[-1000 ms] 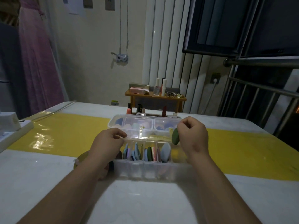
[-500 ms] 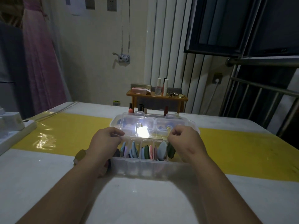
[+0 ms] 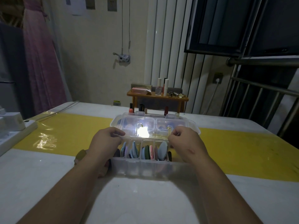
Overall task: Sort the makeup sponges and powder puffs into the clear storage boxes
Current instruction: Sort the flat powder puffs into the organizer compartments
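Note:
A clear storage box (image 3: 145,169) stands on the white table, its compartments packed with upright puffs: blue (image 3: 134,149), green (image 3: 146,151), pink (image 3: 151,151) and a large pale blue one (image 3: 162,148). Behind it a clear lid (image 3: 155,125) with two latches on its far edge tilts up; blue and pink shapes show through it. My left hand (image 3: 105,143) pinches the lid's near left edge and my right hand (image 3: 184,143) pinches its near right edge. A few loose puffs (image 3: 80,155) lie half hidden under my left wrist.
A white power strip (image 3: 16,131) sits at the table's left edge. Lipsticks (image 3: 131,109) stand along the far edge below a small wooden shelf (image 3: 157,96) of cosmetics. A glossy yellow strip (image 3: 72,126) crosses the table. Metal railings stand at the right.
My right hand put the green puff into the box's right compartment, then moved to the lid. The lid has tilted up toward me, held by both hands.

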Demonstrator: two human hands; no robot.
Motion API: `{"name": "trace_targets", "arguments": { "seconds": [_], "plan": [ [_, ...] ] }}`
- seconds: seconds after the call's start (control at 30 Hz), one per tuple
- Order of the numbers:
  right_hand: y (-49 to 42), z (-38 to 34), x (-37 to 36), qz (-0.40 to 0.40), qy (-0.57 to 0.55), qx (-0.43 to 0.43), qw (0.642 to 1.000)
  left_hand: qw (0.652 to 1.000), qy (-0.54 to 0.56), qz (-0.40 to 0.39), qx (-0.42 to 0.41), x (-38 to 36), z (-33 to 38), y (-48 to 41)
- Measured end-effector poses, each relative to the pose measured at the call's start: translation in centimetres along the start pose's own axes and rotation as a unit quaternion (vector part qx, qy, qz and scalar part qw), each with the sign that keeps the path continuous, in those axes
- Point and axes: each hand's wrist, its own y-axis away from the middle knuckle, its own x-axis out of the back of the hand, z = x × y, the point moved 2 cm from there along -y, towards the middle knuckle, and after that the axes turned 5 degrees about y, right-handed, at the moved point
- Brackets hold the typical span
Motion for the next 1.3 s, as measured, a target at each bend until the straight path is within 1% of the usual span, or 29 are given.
{"name": "trace_targets", "arguments": {
  "seconds": [0.2, 0.3, 0.4, 0.5, 0.57, 0.67, 0.73, 0.83, 0.9, 0.97, 1.07, 1.17, 1.3],
  "plan": [
    [0.2, -0.2, 0.1, -0.007, -0.019, 0.001, 1.000, 1.000, 0.007, 0.013, -0.025, 0.4, 0.3, 0.0],
    [0.2, -0.3, 0.0, -0.002, -0.029, 0.020, 0.999, 0.999, 0.013, 0.017, -0.025, 1.1, 0.1, -0.6],
    [0.4, -0.7, -0.2, -0.016, -0.035, 0.056, 0.998, 0.999, 0.002, 0.025, -0.022, 1.8, -0.1, -1.1],
    [0.5, -1.1, -0.4, -0.039, -0.042, 0.089, 0.994, 0.998, -0.058, 0.023, -0.014, 2.6, -0.6, -1.4],
    [0.4, -1.1, -0.7, -0.049, -0.037, 0.102, 0.993, 0.991, -0.134, 0.013, 0.001, 3.0, -0.9, -1.4],
    [0.3, -1.2, -1.2, -0.074, -0.008, 0.128, 0.989, 0.959, -0.284, 0.016, 0.015, 3.2, -0.7, -0.9],
    [0.3, -1.2, -1.5, -0.097, 0.018, 0.134, 0.986, 0.940, -0.338, 0.033, 0.010, 3.3, -0.2, -0.8],
    [0.3, -1.1, -1.5, -0.109, 0.040, 0.125, 0.985, 0.931, -0.359, 0.058, 0.011, 3.7, 0.0, -0.9],
    [0.3, -1.1, -1.5, -0.106, 0.047, 0.120, 0.986, 0.911, -0.407, 0.066, 0.030, 4.1, -0.2, -0.9],
    [0.2, -1.0, -1.6, -0.104, 0.060, 0.115, 0.986, 0.891, -0.447, 0.049, 0.064, 4.5, -0.6, -0.9],
    [0.2, -0.9, -1.6, -0.103, 0.064, 0.105, 0.987, 0.880, -0.467, 0.006, 0.088, 4.6, -1.4, -1.1],
    [0.2, -0.9, -1.7, -0.103, 0.056, 0.101, 0.988, 0.883, -0.463, -0.015, 0.071, 4.3, -2.0, -1.4],
    [0.3, -0.9, -1.7, -0.104, 0.050, 0.097, 0.989, 0.885, -0.465, -0.009, 0.002, 4.3, -1.9, -1.7]
  ]
}}
